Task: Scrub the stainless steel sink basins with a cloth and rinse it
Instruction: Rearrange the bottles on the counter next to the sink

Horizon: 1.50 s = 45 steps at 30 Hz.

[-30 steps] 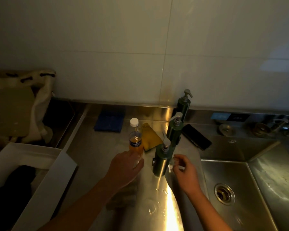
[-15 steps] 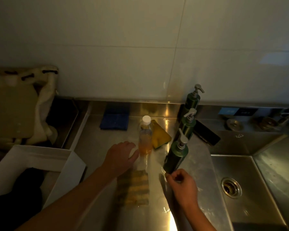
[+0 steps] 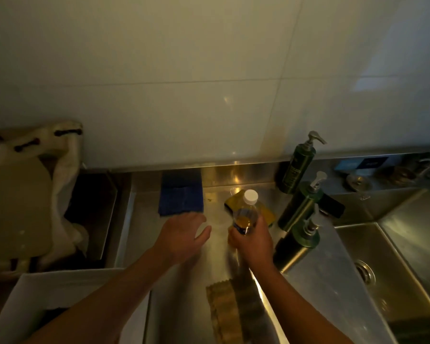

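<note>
Since half a second ago the right hand (image 3: pixel 252 240) has taken the bottle (image 3: pixel 245 214), grip closed round it; the left hand (image 3: pixel 181 234) has drawn away, grip spread, empty. Just beyond that grip, on the bench (image 3: pixel 144 219), lies the blue cloth (image 3: pixel 180 197), probably soft and limp: bunch its near edge.

— What is seen beneath the hands?
— Smooth, glossy steel is seen in the counter (image 3: pixel 159 249); a duller metal sheen is shown by the basin (image 3: pixel 392 254), right of the right hand (image 3: pixel 252 240).
— And softer stuff?
— Clear plastic is noted in the bottle (image 3: pixel 245 214) gripped by that hand. A matt blue cloth (image 3: pixel 180 197) is seen beyond the left hand (image 3: pixel 181 234), a ribbed cloth (image 3: pixel 221 314) between the forearms.
</note>
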Each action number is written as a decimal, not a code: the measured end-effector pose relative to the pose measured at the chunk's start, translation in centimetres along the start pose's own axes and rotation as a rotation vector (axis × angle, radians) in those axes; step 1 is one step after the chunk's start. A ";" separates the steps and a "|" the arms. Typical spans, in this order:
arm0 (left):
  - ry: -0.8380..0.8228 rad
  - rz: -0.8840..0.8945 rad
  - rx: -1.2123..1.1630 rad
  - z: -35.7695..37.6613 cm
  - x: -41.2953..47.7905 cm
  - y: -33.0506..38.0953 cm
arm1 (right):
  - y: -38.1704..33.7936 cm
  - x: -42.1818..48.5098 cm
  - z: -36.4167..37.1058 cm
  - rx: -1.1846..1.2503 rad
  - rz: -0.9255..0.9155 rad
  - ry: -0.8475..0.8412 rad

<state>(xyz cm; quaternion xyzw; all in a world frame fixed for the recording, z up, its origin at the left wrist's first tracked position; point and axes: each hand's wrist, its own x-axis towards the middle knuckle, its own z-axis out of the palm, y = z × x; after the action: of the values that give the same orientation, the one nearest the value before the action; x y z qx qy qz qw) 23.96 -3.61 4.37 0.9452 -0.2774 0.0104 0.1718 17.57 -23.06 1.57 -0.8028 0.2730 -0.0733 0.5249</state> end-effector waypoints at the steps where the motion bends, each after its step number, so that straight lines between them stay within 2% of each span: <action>1: -0.017 -0.004 -0.006 0.0 0.3 -0.6 | -0.3 0.4 0.4 -0.003 0.005 0.011; 7: -0.050 -0.018 -0.050 -0.3 2.5 -3.4 | -2.4 3.2 2.3 0.031 -0.031 0.061; 18: -0.026 -0.123 -0.072 -0.6 4.3 -7.5 | -5.7 10.3 8.2 -0.002 -0.116 -0.024; 26: -0.003 -0.141 -0.072 -0.2 4.4 -7.8 | -5.7 12.4 8.7 -0.007 -0.145 -0.065; 31: -0.039 -0.127 -0.072 0.6 5.0 -6.8 | -3.1 10.2 6.4 -0.181 -0.068 0.014; 36: -0.070 -0.101 -0.086 1.8 5.5 -4.7 | -0.4 8.2 4.0 -0.648 -0.053 0.084; 39: -0.090 -0.073 -0.095 2.0 5.7 -4.1 | 0.7 8.6 3.7 -0.804 0.002 0.063; 41: -0.089 -0.062 -0.108 2.0 5.6 -4.2 | 1.2 9.3 3.7 -0.865 -0.023 0.043; 45: -0.045 -0.034 -0.092 1.8 5.4 -5.1 | 1.4 10.5 3.6 -0.829 -0.206 -0.048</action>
<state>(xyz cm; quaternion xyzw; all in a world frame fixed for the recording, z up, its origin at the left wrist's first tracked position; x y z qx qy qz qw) 31.04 -3.03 1.66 0.9410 -0.2651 -0.0265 0.2087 27.38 -26.05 -2.96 -0.9704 0.1857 0.0093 0.1539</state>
